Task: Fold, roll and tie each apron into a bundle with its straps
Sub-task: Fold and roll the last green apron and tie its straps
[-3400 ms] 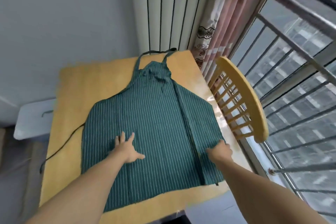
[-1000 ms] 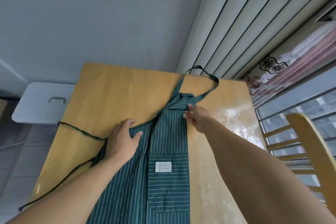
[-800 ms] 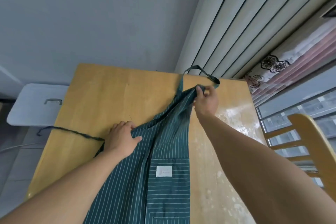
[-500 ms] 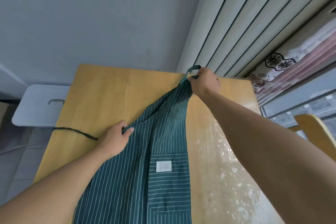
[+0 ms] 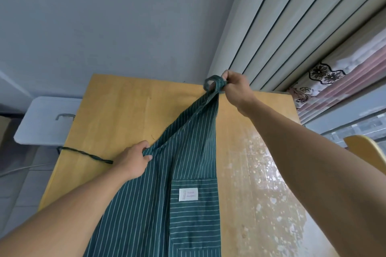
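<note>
Head cam: right hand (image 5: 236,89) pinches striped cloth apron (image 5: 183,173) top w/ neck loop (image 5: 211,83); left hand (image 5: 133,160) grips edge, prob. at waist.

The apron (image 5: 183,183) runs off the bottom edge, its hem unseen. Print on its white label (image 5: 188,194) is too small to read. Left of the apron, the left hand (image 5: 133,161) covers the waist strap's (image 5: 83,153) attachment point. A chair (image 5: 369,154) is cropped at the right edge.
</note>
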Demonstrator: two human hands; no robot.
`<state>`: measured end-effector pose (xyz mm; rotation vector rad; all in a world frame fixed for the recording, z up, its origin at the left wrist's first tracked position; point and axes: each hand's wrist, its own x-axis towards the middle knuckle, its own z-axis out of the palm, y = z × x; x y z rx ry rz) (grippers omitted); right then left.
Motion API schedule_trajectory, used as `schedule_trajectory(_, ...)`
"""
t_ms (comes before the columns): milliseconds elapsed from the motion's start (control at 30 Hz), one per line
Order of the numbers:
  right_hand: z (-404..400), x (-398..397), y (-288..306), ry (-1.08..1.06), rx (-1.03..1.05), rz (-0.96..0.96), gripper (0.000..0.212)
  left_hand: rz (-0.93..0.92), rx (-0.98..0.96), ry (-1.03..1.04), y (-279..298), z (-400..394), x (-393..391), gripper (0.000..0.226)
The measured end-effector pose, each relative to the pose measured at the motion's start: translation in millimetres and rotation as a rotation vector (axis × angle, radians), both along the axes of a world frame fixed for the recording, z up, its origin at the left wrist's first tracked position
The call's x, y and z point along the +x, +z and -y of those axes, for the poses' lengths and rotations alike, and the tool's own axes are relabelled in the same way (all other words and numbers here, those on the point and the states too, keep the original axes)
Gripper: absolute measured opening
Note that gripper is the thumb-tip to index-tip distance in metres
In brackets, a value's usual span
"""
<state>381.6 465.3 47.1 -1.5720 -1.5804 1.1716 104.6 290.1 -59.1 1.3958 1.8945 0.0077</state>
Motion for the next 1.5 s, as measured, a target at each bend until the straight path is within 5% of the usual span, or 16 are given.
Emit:
schedule_trajectory(100,-4.2,-15.8,-7.4,0.088,-0.013,0.294,0.013,0.009,-0.016,0.001,2.8,0.6,1.2,0.03)
schedule_trajectory(233,-10.0,-11.4,-27.6,0.222,-0.06,0.941,0.041,0.047,-0.062,-0.012,7.0,-3.1,-0.5,0.034)
schedule_trajectory(400,-19.0,-7.7,-26.7,0.559,-0.181,1.318,0.039,0.08,-0.114,-0.025,10.3,-9.7,-5.4,0.043)
schedule_trajectory(467,-22.0,-11.9,-20.5,0.544,-0.319,1.185,0.049,0.086,-0.117,-0.018,9.7,-12.6,-7.8,0.042)
schedule_trajectory(567,-25.4,-20.9,-13.4,0.269,-0.539,0.639,0.072,0.044,-0.101,-0.03,9.8,-13.7,-6.0,0.041)
schedule_trajectory(633,-24.9,-28.9,-16.2,0.14,-0.531,0.519,0.071,0.016,-0.097,-0.045,10.3,-12.8,-2.7,0.039)
schedule_trajectory(800,-34.0,-34.4,-32.5,0.127,-0.43,0.755,0.031,-0.001,-0.093,-0.061,9.2,-12.4,-0.8,0.031)
schedule_trajectory(1033,-23.4,-53.9,-32.6,0.33,-0.488,0.911,0.037,0.017,-0.106,-0.062,4.5,-12.0,-0.4,0.036)
schedule_trajectory(1133,-30.7,-61.6,-31.3,0.318,-0.391,0.575,0.024,-0.018,-0.078,-0.07,1.4,-7.4,0.0,0.034)
schedule_trajectory(1233,-32.6,-70.9,-19.8,0.291,-0.282,0.306,0.04,-0.059,-0.063,-0.091,0.6,-4.3,0.3,0.031)
schedule_trajectory(1333,-34.8,-81.2,-9.7,0.312,-0.376,0.219,0.043,-0.061,-0.066,-0.11,1.5,-5.0,0.5,0.034)
schedule_trajectory(1433,-32.9,-79.4,-18.8,0.291,-0.422,0.478,0.027,-0.051,-0.079,-0.112,1.5,-6.4,0.0,0.035)
schedule_trajectory(1500,-22.5,-76.1,-24.3,0.315,-0.514,0.654,0.036,-0.047,-0.079,-0.111,1.4,-7.0,0.1,0.036)
